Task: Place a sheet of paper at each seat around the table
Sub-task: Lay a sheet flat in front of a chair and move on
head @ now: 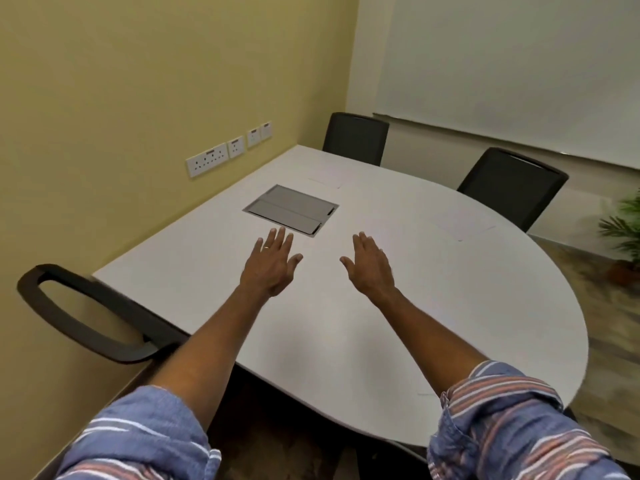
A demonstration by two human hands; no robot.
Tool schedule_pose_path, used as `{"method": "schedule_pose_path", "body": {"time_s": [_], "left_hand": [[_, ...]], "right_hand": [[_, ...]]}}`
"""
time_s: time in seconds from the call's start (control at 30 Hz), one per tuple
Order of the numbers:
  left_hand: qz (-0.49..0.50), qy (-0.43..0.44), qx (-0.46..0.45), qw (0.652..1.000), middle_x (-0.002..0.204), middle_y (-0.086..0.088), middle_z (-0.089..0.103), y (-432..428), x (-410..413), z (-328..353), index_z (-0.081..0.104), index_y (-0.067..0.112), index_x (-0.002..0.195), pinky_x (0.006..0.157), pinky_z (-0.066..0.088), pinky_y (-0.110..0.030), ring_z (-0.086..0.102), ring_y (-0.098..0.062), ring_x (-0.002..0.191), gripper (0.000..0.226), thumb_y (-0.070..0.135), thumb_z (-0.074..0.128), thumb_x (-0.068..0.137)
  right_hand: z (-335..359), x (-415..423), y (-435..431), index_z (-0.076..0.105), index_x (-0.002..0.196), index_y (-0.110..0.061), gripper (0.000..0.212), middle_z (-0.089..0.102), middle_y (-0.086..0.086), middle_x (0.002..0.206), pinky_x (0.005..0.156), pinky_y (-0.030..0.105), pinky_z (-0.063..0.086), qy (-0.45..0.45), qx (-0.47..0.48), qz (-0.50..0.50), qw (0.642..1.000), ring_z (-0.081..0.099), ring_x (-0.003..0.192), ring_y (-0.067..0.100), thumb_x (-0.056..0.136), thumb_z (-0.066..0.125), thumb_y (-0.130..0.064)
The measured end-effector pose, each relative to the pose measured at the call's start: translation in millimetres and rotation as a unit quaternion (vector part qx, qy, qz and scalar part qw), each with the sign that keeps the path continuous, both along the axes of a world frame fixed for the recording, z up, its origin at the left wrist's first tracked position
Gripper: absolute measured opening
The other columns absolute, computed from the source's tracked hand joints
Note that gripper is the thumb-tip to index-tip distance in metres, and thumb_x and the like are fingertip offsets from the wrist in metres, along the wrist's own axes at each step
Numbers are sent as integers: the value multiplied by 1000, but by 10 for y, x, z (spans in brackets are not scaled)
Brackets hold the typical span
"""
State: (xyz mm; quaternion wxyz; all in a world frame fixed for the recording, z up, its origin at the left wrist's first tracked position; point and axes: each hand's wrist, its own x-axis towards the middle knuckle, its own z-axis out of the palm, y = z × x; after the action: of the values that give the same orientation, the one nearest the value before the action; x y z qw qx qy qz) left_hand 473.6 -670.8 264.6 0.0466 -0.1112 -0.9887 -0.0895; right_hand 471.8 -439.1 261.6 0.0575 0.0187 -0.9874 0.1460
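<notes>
Both my arms reach out over the white table [381, 323]. My left hand [272, 261] hovers flat with fingers spread and a ring on one finger, holding nothing. My right hand [370, 265] is also flat, open and empty. One white sheet of paper [325, 180] lies faintly visible in front of the far left chair [355, 138]. A second sheet [462, 221] lies before the far right chair [512, 187]. A thin paper edge [427, 394] shows near my right sleeve; the rest is hidden.
A grey cable hatch [292, 209] is set into the table just beyond my left hand. A black chair armrest [86, 313] juts in at the left. Wall sockets [207, 162] line the yellow wall. A whiteboard [519, 71] hangs at the back; a potted plant [623, 237] stands right.
</notes>
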Motion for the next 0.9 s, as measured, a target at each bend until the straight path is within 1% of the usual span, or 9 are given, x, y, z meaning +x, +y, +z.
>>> {"method": "schedule_pose_path", "body": {"time_s": [0.13,0.2,0.43,0.47,0.53,0.63,0.7,0.83,0.9], "left_hand": [[-10,-5,11,1000,167,-7,4,5,-269,-118,11,13,158,126,5,-44,-1,-23,155,63,46,18,106],[-31,-28,21,999,167,-7,4,30,-517,-205,10,12,158,126,5,-44,-1,-23,155,63,46,18,106],[-78,-3,29,997,167,-7,7,161,-1144,-394,13,12,158,126,4,-44,0,-22,155,62,45,19,106],[-94,-13,35,995,167,-7,6,184,-1272,-431,12,12,158,125,4,-44,0,-22,155,62,45,20,106],[-119,-18,36,992,167,-7,6,247,-1393,-466,12,12,158,125,4,-43,0,-22,155,62,44,21,106],[-156,-1,32,987,167,-7,5,328,-1683,-488,11,12,158,125,5,-44,0,-22,155,62,44,20,106],[-176,-33,34,983,167,-7,5,369,-1862,-558,11,12,158,125,5,-44,-1,-23,155,62,44,19,106],[-203,-32,27,978,167,-7,4,457,-1916,-760,10,11,158,126,4,-44,-2,-23,155,62,45,18,106],[-212,-56,26,975,167,-7,4,600,-2023,-904,9,11,158,126,4,-44,-2,-23,155,63,45,17,106]], "right_hand": [[-43,-228,25,20,157,-9,64,15,8,166,125,41,17,5,-8,-13,1000,14,154,24,104,42,-38],[-97,-382,46,20,157,-9,64,15,8,166,125,41,16,-6,-10,-34,999,13,154,23,104,42,-38],[-275,-681,130,18,158,-10,63,13,7,167,126,38,14,-3,19,-80,997,11,155,23,105,39,-38],[-326,-704,124,17,158,-10,64,12,7,167,126,38,14,-8,23,-96,995,10,155,22,105,39,-38],[-405,-702,128,15,158,-11,64,10,6,167,126,38,13,-27,12,-115,993,8,155,21,105,38,-39],[-491,-813,69,15,158,-12,64,9,4,168,126,37,12,-14,-8,-153,988,6,155,19,105,38,-39],[-585,-878,-35,15,158,-12,64,9,5,168,126,37,13,-30,-25,-171,985,7,155,19,105,39,-40],[-788,-884,-228,16,158,-11,66,10,6,167,126,38,13,-45,-19,-174,984,7,155,21,105,40,-41],[-930,-954,-183,17,158,-11,66,9,6,167,126,38,13,-59,-29,-183,981,7,155,21,104,40,-42]]}}
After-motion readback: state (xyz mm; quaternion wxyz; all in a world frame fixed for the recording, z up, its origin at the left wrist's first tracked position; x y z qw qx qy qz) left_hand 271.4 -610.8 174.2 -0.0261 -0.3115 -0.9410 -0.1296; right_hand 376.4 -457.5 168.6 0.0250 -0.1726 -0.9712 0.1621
